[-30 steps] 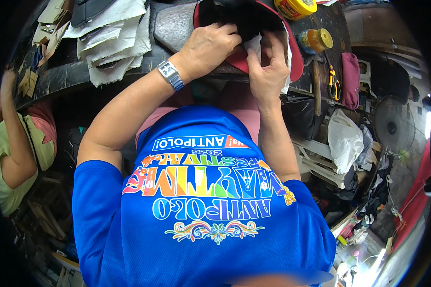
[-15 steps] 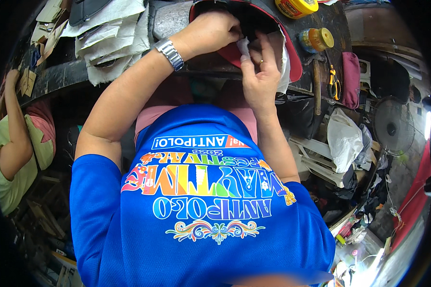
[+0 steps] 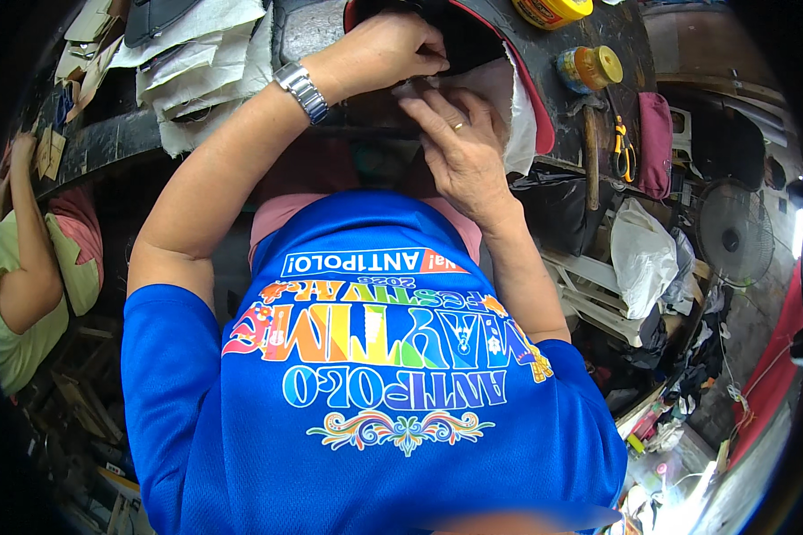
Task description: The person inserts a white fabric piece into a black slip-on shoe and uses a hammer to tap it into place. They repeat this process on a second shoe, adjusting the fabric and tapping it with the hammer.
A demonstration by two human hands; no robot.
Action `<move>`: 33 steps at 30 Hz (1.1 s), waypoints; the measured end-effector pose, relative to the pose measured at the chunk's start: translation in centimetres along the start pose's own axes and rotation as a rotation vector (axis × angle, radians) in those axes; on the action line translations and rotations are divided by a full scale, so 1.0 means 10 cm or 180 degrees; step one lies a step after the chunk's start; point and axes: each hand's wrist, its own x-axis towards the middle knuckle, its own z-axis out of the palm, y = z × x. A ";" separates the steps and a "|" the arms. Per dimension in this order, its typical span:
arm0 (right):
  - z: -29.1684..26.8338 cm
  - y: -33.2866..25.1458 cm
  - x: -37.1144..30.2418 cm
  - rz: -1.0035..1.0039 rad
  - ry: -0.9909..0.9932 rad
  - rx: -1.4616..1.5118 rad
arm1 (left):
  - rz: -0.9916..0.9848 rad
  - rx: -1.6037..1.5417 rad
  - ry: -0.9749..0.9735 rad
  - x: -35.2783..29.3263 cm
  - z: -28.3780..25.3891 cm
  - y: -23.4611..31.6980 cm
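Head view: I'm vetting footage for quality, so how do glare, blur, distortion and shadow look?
In the head view, the front edge of the workbench bends; in that view, glare washes out the lower right; there too, a blurred patch crosses the blue shirt at the bottom; same view, the red-edged black piece is dark inside.

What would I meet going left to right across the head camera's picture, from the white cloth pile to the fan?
White cloth pile, silver watch, left hand, right hand, wooden-handled tool, orange-handled scissors, maroon pouch, fan.
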 end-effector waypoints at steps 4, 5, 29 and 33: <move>-0.02 0.00 0.00 -0.0197 -0.0161 -0.0256 | 0.0036 -0.0021 -0.0105 0.00 -0.04 0.04; -0.03 0.00 0.00 -0.0224 -0.0212 -0.0293 | -0.0022 -0.0009 -0.0183 -0.01 -0.06 0.05; -0.20 0.23 0.37 0.0775 0.0477 -0.0616 | 0.0159 0.0275 0.0906 -0.58 0.06 0.12; -0.16 0.33 0.47 0.0768 0.0557 -0.0658 | 0.0246 0.0433 0.0876 -0.56 0.09 0.12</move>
